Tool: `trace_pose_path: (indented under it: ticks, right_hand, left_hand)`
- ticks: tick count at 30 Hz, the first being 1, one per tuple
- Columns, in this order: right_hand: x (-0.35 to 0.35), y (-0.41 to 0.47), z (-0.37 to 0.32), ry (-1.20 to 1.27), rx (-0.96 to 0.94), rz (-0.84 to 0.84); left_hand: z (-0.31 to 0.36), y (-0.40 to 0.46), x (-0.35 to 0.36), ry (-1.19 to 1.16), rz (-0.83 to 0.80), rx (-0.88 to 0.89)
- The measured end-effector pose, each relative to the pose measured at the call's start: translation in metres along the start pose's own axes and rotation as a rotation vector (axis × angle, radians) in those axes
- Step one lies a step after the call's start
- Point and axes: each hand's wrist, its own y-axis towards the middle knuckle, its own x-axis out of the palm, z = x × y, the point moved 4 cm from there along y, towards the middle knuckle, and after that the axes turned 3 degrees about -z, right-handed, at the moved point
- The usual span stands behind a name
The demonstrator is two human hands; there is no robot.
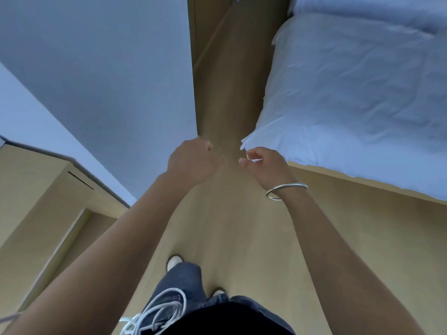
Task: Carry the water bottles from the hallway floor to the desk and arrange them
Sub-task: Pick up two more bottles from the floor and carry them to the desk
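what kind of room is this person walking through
Most likely a bedroom or hotel room: a bed with white bedding on the right, light wood floor running ahead, and built-in wooden furniture against the wall on the left. No water bottles are in view.

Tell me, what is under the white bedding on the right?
Below the white bedding only a light wooden bed base shows along its edge. The mattress and anything beneath are covered. Neither of the hands touches it.

bed [358,93]: cut off by top and right edges
white cord [159,310]: runs off bottom edge
left hand [193,160]: fingers curled under, hidden
whole frame: motion-blurred
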Motion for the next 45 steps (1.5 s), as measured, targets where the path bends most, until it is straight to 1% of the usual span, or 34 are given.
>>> trace_pose_path:
  ticks: [7, 13, 19, 24, 29, 34, 39, 45]
  right_hand:
    - [-0.029, 0.080, 0.015, 0.006, 0.090, 0.036]
    - [-0.054, 0.185, -0.013, -0.013, 0.080, 0.093]
    - [-0.069, 0.282, -0.037, -0.024, 0.114, 0.095]
    - [-0.076, 0.346, -0.043, -0.027, 0.146, 0.064]
    - [-0.089, 0.419, -0.045, -0.045, 0.138, 0.045]
    - [-0.115, 0.502, -0.038, -0.048, 0.140, 0.015]
    - [-0.163, 0.602, -0.034, -0.051, 0.138, 0.020]
    - [-0.221, 0.711, -0.038, -0.074, 0.131, 0.015]
  left_hand:
    - [0.025, 0.100, 0.001, 0.023, -0.037, 0.088]
    - [0.040, 0.219, -0.030, 0.028, -0.055, 0.130]
    - [0.042, 0.321, -0.056, 0.044, -0.071, 0.137]
    - [0.042, 0.390, -0.062, 0.062, -0.076, 0.136]
    - [0.050, 0.462, -0.064, 0.066, -0.077, 0.130]
    - [0.076, 0.544, -0.062, 0.080, -0.107, 0.150]
    - [0.122, 0.649, -0.062, 0.078, -0.140, 0.129]
    - [0.168, 0.762, -0.071, 0.048, -0.128, 0.086]
